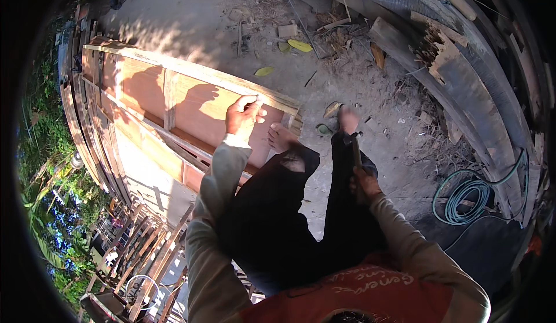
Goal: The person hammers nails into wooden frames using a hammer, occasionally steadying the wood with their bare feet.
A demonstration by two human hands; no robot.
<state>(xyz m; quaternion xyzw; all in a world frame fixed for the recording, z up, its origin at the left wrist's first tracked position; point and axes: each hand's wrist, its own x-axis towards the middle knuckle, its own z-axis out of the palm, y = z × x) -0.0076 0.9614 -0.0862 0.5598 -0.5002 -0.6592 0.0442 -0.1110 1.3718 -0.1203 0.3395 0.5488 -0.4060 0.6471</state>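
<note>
A wooden framed panel [194, 114], with thin sheet set between its bars, lies at the left, partly in sunlight. Over its near right end I hold up my left hand [243, 117], thumb and fingers pinched together; whatever is between the fingertips is too small and bright to name. My right hand [365, 183] is closed round the wooden handle of a hammer [357, 152], whose small dark head points away from me beside my right leg. One bare foot [281, 137] rests at the panel's end, the other [348, 119] on the ground.
Long weathered planks [480, 85] are stacked along the right. A coiled green hose [463, 198] lies near them. Wood strips [153, 247] are heaped at the lower left, beside green plants [43, 166]. Leaves [299, 45] and wood scraps [287, 31] litter the dirt ground.
</note>
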